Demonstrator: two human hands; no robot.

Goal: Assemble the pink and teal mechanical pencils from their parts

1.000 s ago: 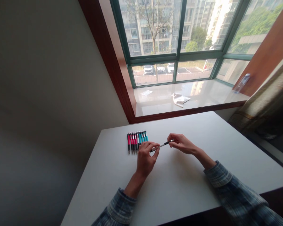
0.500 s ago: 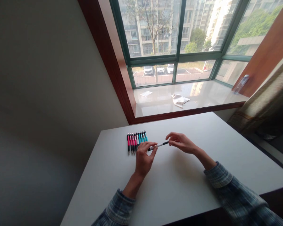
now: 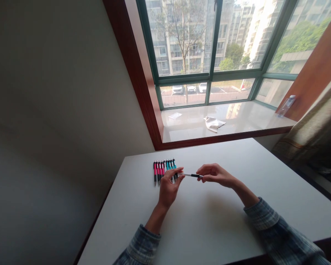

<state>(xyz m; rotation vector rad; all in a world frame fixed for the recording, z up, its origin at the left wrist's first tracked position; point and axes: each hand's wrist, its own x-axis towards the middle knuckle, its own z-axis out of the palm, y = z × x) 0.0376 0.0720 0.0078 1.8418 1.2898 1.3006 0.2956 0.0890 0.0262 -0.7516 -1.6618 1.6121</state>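
A white pen with a black grip (image 3: 188, 175) is held roughly level above the table, stretched between my two hands. My left hand (image 3: 169, 186) pinches its left end between thumb and fingers. The thumb and fingertips of my right hand (image 3: 217, 175) close around the pen's tip at the other end. Just behind my left hand lies a row of pens, red ones (image 3: 155, 172) at the left and teal ones (image 3: 174, 163) at the right, side by side. My left hand hides the lower ends of some of them.
The pens rest on a white table (image 3: 204, 228). Behind it, a windowsill (image 3: 187, 129) carries a crumpled white cloth (image 3: 214, 123), a slip of paper (image 3: 175, 115) and a clear bottle (image 3: 287, 106). A curtain (image 3: 306, 129) hangs at the right.
My right fingers have closed onto the pen's tip, and the pen has turned nearer to level. The whole view has shifted slightly, with the scene lower and further right.
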